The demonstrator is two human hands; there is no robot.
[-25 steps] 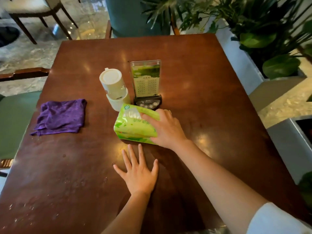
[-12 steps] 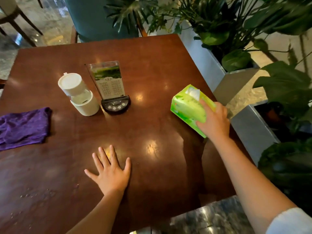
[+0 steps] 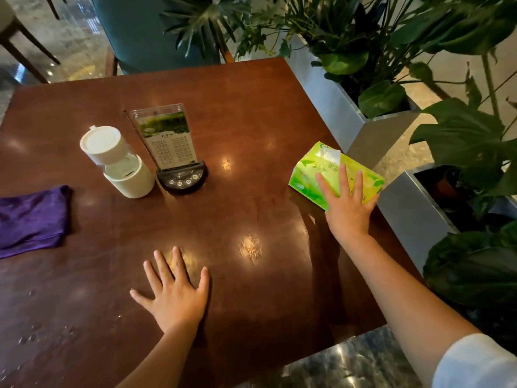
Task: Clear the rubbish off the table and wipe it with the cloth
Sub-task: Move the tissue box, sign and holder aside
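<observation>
The right hand (image 3: 345,208) lies flat and open on the green tissue pack (image 3: 333,175) at the table's (image 3: 251,113) right edge. The left hand (image 3: 174,294) lies flat and open near the front edge. To wipe well, reach for the purple cloth (image 3: 30,217) at the left edge and rub over the water drops (image 3: 42,334) in the front left corner.

The purple cloth (image 3: 30,217) is running off the left edge, its far end unseen. The right hand (image 3: 345,204) is covering part of the tissue pack (image 3: 321,170). Print on the menu stand (image 3: 167,138) is reading too small.
</observation>
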